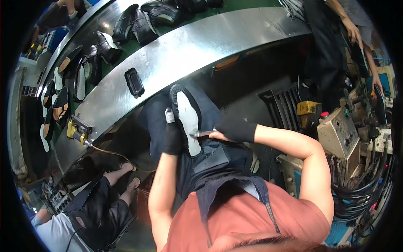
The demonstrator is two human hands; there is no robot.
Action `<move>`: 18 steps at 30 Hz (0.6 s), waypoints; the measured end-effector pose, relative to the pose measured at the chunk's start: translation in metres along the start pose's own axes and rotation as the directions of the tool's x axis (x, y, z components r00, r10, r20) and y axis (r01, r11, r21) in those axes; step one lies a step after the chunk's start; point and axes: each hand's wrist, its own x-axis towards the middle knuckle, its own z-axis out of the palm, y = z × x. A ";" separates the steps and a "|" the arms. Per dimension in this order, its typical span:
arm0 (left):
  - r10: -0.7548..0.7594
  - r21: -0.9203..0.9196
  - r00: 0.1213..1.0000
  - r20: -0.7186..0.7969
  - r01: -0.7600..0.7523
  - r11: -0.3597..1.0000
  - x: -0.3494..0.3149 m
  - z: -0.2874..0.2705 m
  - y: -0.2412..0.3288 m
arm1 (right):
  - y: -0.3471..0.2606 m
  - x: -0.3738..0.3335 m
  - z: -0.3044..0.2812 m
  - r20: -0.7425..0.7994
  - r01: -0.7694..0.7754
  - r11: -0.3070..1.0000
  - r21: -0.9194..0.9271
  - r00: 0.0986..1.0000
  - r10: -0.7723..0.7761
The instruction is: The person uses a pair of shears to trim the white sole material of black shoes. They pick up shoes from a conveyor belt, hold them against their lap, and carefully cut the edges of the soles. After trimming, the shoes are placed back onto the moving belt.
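Shoe [188,119] sits sole-up across the person's lap, rounded toe away from the body, narrower end close to the apron. Looks part-built: black upper is formed, its edge turned in around the rim, but no outsole on it; the white bottom is fully exposed. So shaping reads as done and the underside as unfinished. Can't tell how much of that white face has been worked; no clear boundary shows at this size. Left hand [172,136], dark-gloved with one white-wrapped digit, is clamped along the shoe's left edge; fingers underneath are hidden. Right hand [235,130], dark-covered with bare fingertips, pinches a slim metal tool [204,133], its tip over the white bottom toward the near end; contact or slight gap, can't tell. Looks: matte black, puckered around the toe, white face fairly even with small dark marks lower down. Beyond it, the steel table [205,46] carries a black tray-like part [134,82].
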 end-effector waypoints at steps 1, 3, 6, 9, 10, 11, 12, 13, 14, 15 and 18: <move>0.085 0.144 0.984 -0.157 -0.063 0.988 0.014 -0.023 -0.023 | -0.001 -0.010 0.000 0.001 -0.021 0.998 0.056 1.000 0.021; 0.566 0.654 0.816 -0.117 -0.366 0.662 0.007 0.023 -0.029 | 0.002 -0.011 -0.012 -0.027 -0.064 0.981 0.185 0.997 0.070; 0.593 0.687 0.805 0.000 -0.431 0.585 0.005 0.002 -0.041 | -0.028 -0.015 -0.045 -0.031 -0.070 0.960 0.271 0.996 0.082; 0.498 0.695 0.840 0.218 -0.491 0.525 -0.001 -0.005 -0.023 | -0.052 0.008 -0.061 -0.438 0.424 0.894 0.148 0.838 -0.325; 0.408 0.684 0.876 0.258 -0.464 0.563 -0.009 0.004 -0.014 | -0.034 0.019 -0.050 -0.469 0.451 0.889 0.077 0.804 -0.366; 0.275 0.648 0.934 0.230 -0.358 0.673 -0.018 0.015 -0.005 | -0.018 0.022 -0.040 -0.315 0.187 0.981 0.053 0.935 -0.161; 0.147 0.607 0.969 0.198 -0.239 0.758 -0.024 0.020 0.006 | -0.009 0.025 -0.031 -0.208 0.061 0.991 0.120 0.977 -0.035; 0.268 0.607 0.951 0.156 -0.306 0.733 -0.025 0.011 0.003 | -0.009 0.027 -0.041 -0.084 -0.052 0.985 0.164 0.994 0.066; 0.304 0.605 0.942 0.144 -0.327 0.726 -0.024 0.003 0.002 | -0.016 0.015 -0.047 -0.081 -0.128 0.942 0.310 0.984 0.161; 0.321 0.603 0.936 0.144 -0.340 0.722 -0.028 0.011 0.009 | -0.014 0.003 -0.036 -0.106 -0.177 0.886 0.428 0.964 0.243; 0.319 0.344 0.944 0.089 -0.329 0.879 -0.029 0.007 0.008 | -0.006 -0.012 0.025 0.158 -0.409 0.375 0.832 0.822 0.547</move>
